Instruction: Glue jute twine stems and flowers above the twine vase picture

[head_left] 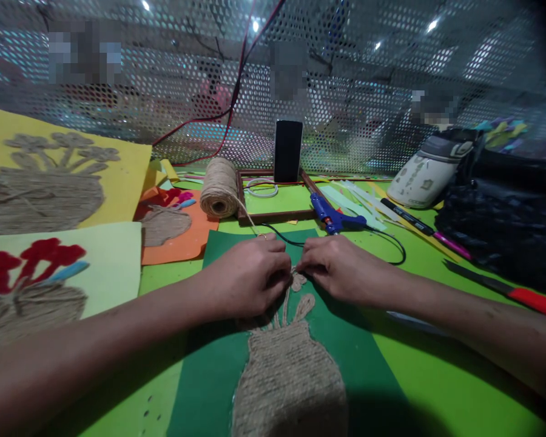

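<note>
A dark green sheet point(368, 364) bears a vase shape point(291, 376) of coiled jute twine, with twine stems, a leaf loop point(304, 306) and a small twine flower point(298, 281) above it. My left hand point(255, 273) is closed at the left of the flower, fingertips pinched on the twine. Close by on the right, my right hand point(341, 267) is also closed, its fingertips at the flower's upper edge. The strand runs from the twine spool point(219, 188) to my left hand. My fingers hide part of the flower.
Behind the sheet are a brown frame point(277, 216), a phone point(288, 150) standing upright and a blue glue gun point(334, 215). Finished twine pictures point(118, 212) lie left. At right are a bottle point(425, 170), a marker point(407, 215), a red-handled cutter point(532, 300) and a black bag point(505, 212).
</note>
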Available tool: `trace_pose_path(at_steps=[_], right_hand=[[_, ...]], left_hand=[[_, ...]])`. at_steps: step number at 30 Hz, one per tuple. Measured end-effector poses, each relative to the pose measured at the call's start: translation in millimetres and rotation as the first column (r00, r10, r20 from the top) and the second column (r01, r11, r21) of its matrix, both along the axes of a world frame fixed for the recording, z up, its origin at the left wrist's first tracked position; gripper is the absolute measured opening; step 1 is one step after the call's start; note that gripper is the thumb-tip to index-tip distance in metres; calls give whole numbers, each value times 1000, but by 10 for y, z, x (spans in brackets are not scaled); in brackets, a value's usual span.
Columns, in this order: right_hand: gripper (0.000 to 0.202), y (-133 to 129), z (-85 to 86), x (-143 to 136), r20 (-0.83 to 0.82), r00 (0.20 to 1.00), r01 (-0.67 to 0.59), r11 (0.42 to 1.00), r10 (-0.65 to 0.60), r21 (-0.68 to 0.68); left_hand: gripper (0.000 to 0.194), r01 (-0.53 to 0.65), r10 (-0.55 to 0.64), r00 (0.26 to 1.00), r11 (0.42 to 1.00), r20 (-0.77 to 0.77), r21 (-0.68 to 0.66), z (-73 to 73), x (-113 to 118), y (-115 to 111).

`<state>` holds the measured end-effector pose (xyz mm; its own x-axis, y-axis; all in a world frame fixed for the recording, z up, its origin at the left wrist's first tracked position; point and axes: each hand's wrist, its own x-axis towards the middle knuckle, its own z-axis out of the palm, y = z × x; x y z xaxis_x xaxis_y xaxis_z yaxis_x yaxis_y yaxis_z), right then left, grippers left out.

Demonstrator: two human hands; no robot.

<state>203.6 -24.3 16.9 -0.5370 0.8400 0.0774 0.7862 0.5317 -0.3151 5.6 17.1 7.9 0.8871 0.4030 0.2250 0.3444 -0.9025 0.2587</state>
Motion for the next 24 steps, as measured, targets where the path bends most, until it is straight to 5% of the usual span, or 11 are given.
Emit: trace_pose_path(at_steps=[12, 19, 24], right_hand=[[23, -18, -47, 3, -5, 1000, 6, 1000, -6, 21], [10, 13, 28, 18, -64, 990, 124, 992, -122, 17], [18, 31, 8, 31, -44, 999, 2, 1000, -2, 2]], left_hand=[[22, 15, -16, 999, 998, 32, 55, -108, 14, 15], [19, -27, 26, 1000, 999, 11, 41, -76, 31, -13], [18, -39, 39, 999, 999, 3, 17, -72, 38, -14]])
